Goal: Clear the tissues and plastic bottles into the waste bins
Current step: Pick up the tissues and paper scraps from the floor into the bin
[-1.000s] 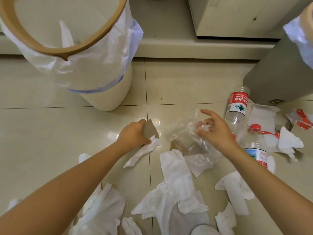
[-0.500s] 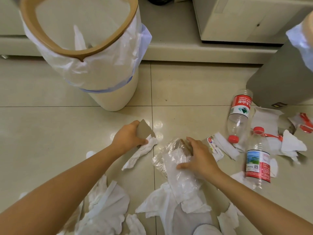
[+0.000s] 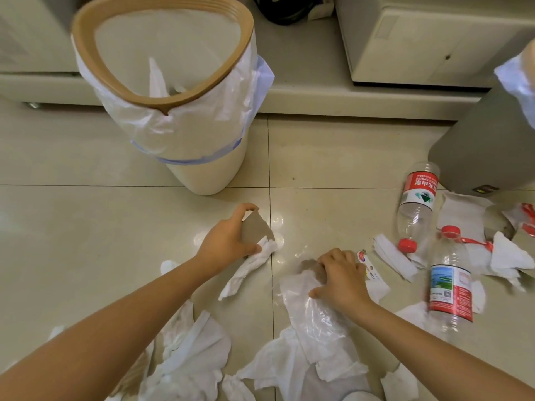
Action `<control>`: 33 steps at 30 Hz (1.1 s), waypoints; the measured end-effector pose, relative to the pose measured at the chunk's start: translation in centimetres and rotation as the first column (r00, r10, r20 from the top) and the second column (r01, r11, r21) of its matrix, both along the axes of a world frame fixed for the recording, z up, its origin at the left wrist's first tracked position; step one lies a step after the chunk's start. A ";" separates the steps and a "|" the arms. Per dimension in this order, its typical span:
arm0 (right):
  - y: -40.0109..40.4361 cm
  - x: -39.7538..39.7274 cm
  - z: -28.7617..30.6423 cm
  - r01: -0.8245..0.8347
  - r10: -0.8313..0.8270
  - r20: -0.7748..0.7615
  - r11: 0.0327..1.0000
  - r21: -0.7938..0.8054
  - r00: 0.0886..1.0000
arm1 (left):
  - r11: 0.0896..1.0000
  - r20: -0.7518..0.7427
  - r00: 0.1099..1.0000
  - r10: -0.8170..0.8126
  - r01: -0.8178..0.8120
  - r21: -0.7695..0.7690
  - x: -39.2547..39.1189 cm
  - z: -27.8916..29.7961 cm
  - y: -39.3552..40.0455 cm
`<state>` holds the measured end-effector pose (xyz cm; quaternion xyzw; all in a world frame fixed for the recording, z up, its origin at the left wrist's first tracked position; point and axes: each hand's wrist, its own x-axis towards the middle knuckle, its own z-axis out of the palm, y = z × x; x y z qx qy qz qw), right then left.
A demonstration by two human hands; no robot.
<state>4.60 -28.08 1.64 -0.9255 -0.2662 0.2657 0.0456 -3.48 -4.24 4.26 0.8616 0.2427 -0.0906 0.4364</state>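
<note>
White tissue [image 3: 246, 270] pinched in left hand [image 3: 228, 241]; right hand [image 3: 341, 280] presses, seemingly gripping, clear wrapper [image 3: 315, 316]; gather firmly before lifting binward.

Glossy cream floor tiles [image 3: 86, 227] with dark grout lines, reflecting overhead light; a raised pale plinth [image 3: 347, 102] behind carries a beige cabinet [image 3: 419, 39].

Light: warm, even indoor light on the tiled floor [image 3: 86, 227].
Glare: small bright spots on the glossy tiles between the hands.
Shadows: soft, faint.
Distortion: wide-angle bending at edges.
Blur: slight, on the right-side bottle [image 3: 450, 287].
</note>
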 end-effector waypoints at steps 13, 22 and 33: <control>1.3 1.2 6.3 -0.351 0.272 0.248 0.858 0.375 0.930 | 0.982 0.233 0.964 0.131 -0.094 -0.166 -1.8 4.6 2.4; 3.7 1.9 10.8 -0.537 0.299 0.465 0.638 0.551 0.833 | 0.989 0.427 0.897 0.118 -0.066 -0.135 -2.2 9.7 2.8; 10.6 5.8 22.7 -0.780 0.066 0.810 0.326 0.535 0.583 | 0.984 0.675 0.719 0.165 -0.167 -0.063 -1.3 21.4 7.1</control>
